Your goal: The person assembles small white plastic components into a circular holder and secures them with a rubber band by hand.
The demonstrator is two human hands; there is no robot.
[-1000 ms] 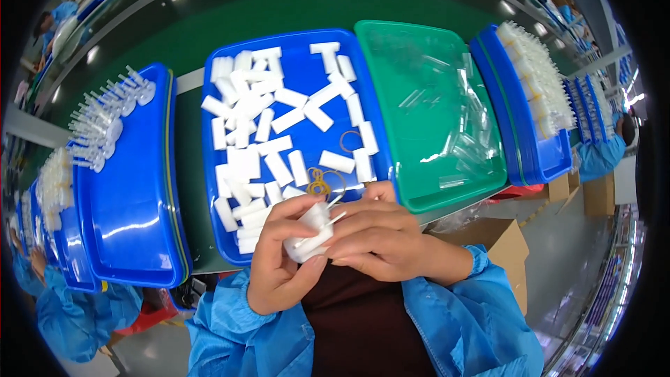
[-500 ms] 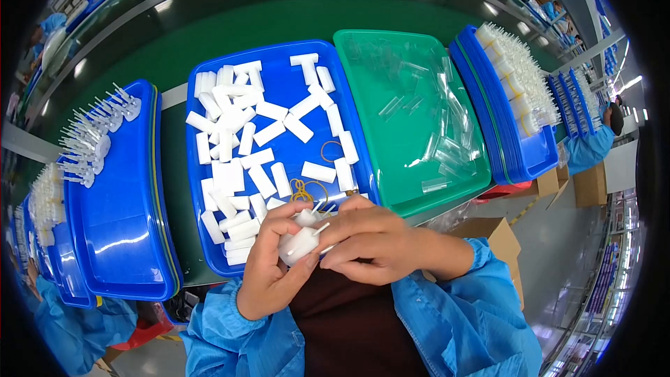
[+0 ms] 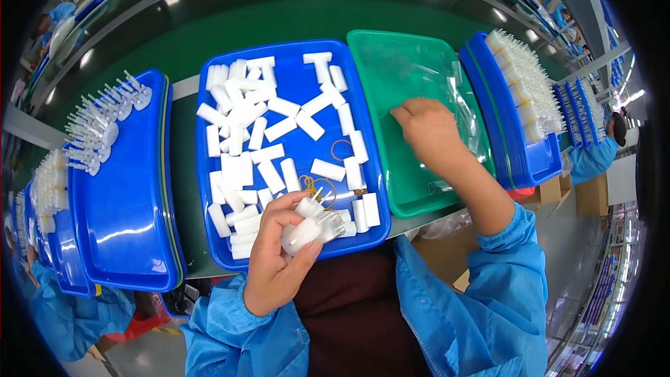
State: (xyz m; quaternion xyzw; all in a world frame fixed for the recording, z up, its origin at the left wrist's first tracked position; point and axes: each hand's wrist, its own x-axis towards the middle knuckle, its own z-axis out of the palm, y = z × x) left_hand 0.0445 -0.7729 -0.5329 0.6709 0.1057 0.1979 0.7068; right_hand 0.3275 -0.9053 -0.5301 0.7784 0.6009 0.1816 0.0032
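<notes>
My left hand [image 3: 279,255] is closed around a few white plastic pieces with thin stems [image 3: 301,234]. A clear plastic tube [image 3: 329,226] sits against them on the side facing right. Over the green tray [image 3: 391,185], my right hand [image 3: 427,129] reaches down with its fingers bent together; whatever is between the fingertips is hidden. Clear plastic tubes [image 3: 481,122] lie in that tray around and beyond the hand. In the blue tray [image 3: 293,160] behind my left hand are many loose white cylinders [image 3: 280,129] and some tan rubber bands [image 3: 308,184].
Stacked blue trays [image 3: 125,237] stand at left, with white stemmed pieces [image 3: 105,122] on top. At right, another blue stack [image 3: 492,126] carries rows of white stemmed pieces [image 3: 523,84]. A cardboard box [image 3: 440,255] is below the table edge. Blue-sleeved people [image 3: 73,314] work on both sides.
My right hand has left the pieces in my left hand and moved up and right over the green tray. A clear tube now shows on the held pieces.
</notes>
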